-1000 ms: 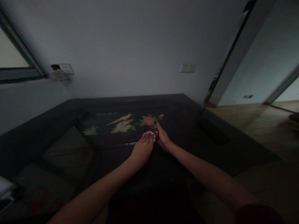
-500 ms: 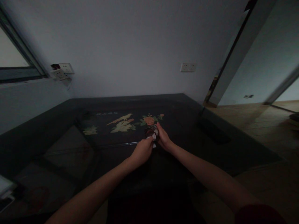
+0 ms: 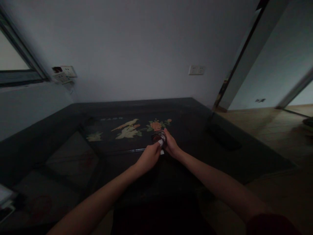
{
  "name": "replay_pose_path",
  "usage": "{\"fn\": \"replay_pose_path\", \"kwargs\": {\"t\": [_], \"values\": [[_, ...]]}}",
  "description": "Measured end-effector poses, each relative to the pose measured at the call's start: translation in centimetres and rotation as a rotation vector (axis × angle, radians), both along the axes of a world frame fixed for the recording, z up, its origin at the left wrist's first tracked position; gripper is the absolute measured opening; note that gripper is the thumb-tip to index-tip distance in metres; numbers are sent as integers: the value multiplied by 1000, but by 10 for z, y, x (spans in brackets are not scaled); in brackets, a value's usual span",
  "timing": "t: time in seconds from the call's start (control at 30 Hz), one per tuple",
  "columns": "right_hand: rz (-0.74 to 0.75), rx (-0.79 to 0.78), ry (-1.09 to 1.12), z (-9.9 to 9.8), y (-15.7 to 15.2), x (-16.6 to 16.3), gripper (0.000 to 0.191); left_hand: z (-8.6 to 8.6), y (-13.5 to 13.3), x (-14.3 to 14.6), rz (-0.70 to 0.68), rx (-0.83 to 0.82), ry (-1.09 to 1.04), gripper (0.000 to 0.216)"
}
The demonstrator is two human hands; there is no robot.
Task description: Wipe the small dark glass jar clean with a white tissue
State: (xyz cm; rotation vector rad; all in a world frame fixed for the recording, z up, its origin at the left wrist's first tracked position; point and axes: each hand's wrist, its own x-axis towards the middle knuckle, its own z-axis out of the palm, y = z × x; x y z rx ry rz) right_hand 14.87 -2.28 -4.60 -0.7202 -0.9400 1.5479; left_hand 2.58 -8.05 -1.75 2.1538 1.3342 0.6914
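A small clear glass [image 3: 158, 135] stands on a dark table [image 3: 73, 153] with a painted bird and flower panel. My right hand [image 3: 171, 144] is wrapped round the glass from the right. My left hand [image 3: 149, 156] is closed on a small white tissue [image 3: 160, 143] and presses it against the near side of the glass. The room is dim and the glass's contents cannot be made out.
The table has a glass top with a lower shelf showing at left. White objects [image 3: 5, 199] lie at the table's left near corner. Wall sockets [image 3: 197, 70] and a window [image 3: 12, 62] are behind. Wooden floor [image 3: 274, 127] and a doorway lie to the right.
My left hand has gone from lying flatter over the glass with the tissue spread to a tighter pinch with the tissue bunched low against it. My right hand has stayed in place.
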Motion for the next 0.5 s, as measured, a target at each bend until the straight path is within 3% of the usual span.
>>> {"fn": "replay_pose_path", "kwargs": {"t": [0.13, 0.23, 0.4, 0.5], "values": [[12, 1, -11, -2, 2, 0, 47, -2, -6, -1, -48, 222, 438, 38], [12, 30, -16, -4, 5, -1, 46, -7, -6, 0, -62, 417, 628, 40], [21, 37, 10, -8, 8, -3, 46, -15, -2, 0, -15, 579, 749, 40], [11, 24, 19, -8, 9, -3, 46, -16, -2, 0, -19, 594, 755, 42]]}}
